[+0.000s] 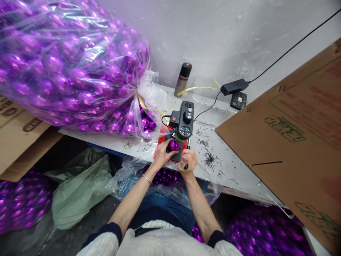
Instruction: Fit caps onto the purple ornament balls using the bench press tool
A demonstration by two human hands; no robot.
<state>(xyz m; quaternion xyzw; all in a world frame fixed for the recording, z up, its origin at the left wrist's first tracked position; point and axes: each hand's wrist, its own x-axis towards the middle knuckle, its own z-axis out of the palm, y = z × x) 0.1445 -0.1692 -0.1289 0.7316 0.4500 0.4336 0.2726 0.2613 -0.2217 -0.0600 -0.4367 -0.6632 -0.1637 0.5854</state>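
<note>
A small black machine [185, 119] with round vents and a red switch stands on the white table over a red mat [159, 145]. Under its head, my left hand [163, 153] holds a shiny purple ball [174, 145] between thumb and fingers. On the right side of the machine, my right hand [188, 160] is closed around the handle of its lever [189, 143]. Below both hands, at the table's front edge, more purple balls [166, 177] lie in clear plastic.
A huge clear bag of purple balls [66, 67] fills the left. Behind the machine stand a spray can [183, 80] and a power adapter [234, 86]. Black scraps [209, 159] litter the table [226, 174]. A large cardboard box [293, 142] blocks the right.
</note>
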